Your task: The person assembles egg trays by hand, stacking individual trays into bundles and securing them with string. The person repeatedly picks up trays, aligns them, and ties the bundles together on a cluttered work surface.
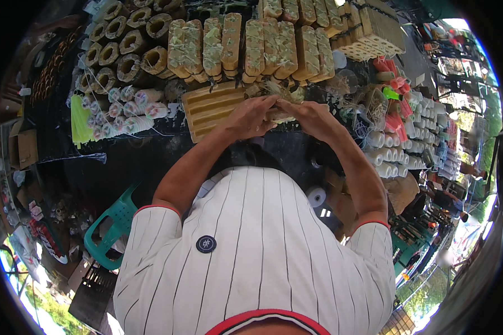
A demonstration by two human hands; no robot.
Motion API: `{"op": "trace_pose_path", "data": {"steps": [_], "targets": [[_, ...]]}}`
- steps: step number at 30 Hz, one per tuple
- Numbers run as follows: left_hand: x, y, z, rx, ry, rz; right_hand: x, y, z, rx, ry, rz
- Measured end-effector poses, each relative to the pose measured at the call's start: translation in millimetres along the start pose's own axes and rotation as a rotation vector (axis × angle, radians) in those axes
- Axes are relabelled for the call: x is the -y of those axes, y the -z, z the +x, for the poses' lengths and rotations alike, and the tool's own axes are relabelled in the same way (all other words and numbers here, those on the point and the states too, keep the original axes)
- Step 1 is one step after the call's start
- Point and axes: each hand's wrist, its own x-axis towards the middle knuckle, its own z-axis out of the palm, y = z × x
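Both hands meet over the edge of the dark table, fingertips together. My left hand point(252, 116) has its fingers bent inward, and my right hand point(313, 118) curves toward it from the other side. A small tan piece point(279, 115) shows between them, mostly hidden by the fingers; its kind I cannot make out. Beside my left hand lies a yellow-tan ridged slab point(209, 107) with long parallel grooves. Just beyond the hands is a heap of pale shreds and scraps point(279, 88). Behind it stand rows of long tan blocks point(254, 47) with whitish flakes on top.
Hollow brown tubes point(129, 68) are stacked at the far left, above wrapped white rolls point(131, 109) and bright green sticks point(80, 120). White cylinders point(394, 153) and pink pieces point(397, 106) crowd the right. A green plastic chair point(109, 231) stands at lower left.
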Motion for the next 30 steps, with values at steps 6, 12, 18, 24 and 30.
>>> {"op": "trace_pose_path", "data": {"steps": [6, 12, 18, 24, 30], "targets": [[1, -18, 2, 0.06, 0.159, -0.065, -25, -12, 0, -0.45, 0.072, -0.173], [9, -12, 16, 0.091, 0.22, -0.115, -47, -27, -1, -0.41, -0.076, -0.141], [-18, -37, -17, -0.001, 0.147, 0.053, -41, -33, 5, -0.579, 0.119, -0.19], [-32, -43, -10, 0.006, 0.126, 0.12, -4, -80, -20, -1.025, -0.552, 0.555], [-20, -40, 27, 0.077, 0.167, -0.341, 55, -125, 9, -1.085, -0.601, 1.603]]}}
